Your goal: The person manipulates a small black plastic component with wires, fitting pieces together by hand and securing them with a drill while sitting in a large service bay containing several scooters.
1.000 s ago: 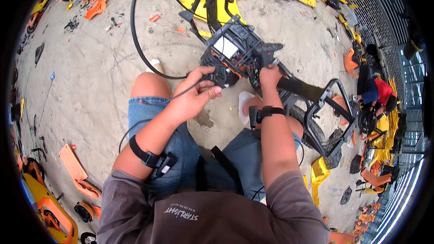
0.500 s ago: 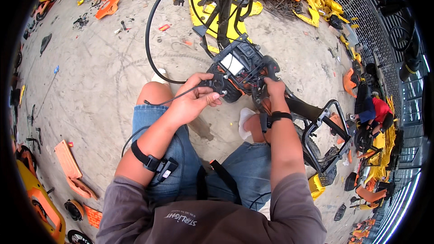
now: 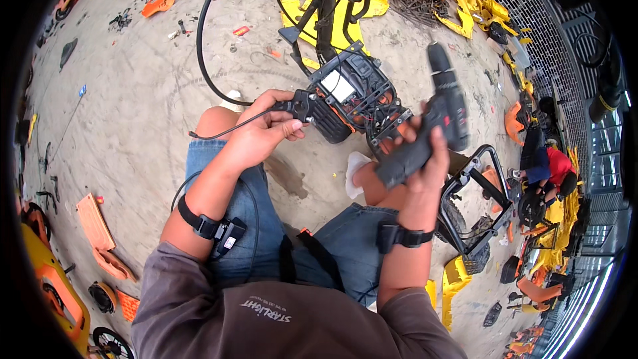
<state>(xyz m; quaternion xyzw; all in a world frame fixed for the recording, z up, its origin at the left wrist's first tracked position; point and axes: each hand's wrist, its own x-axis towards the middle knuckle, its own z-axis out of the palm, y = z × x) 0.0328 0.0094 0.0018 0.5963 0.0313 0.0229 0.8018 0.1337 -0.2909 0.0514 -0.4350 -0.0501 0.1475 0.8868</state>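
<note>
Right grip (image 3: 435,165) around drill (image 3: 435,116), near black housing (image 3: 377,77) with wires (image 3: 366,118) inside

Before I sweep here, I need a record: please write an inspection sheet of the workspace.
Surface: stained concrete floor.
Work items: drill, blurred; open black housing, wires showing; small black part beside it.
Clutter: scattered orange panels and yellow panels.
Grips: left grip pinches the small black part; right grip holds the drill.
Cables: thick cable arcs ahead of the left knee; thin cable crosses the left grip.
Surroundings: brick wall and person in red, both to the right.
</note>
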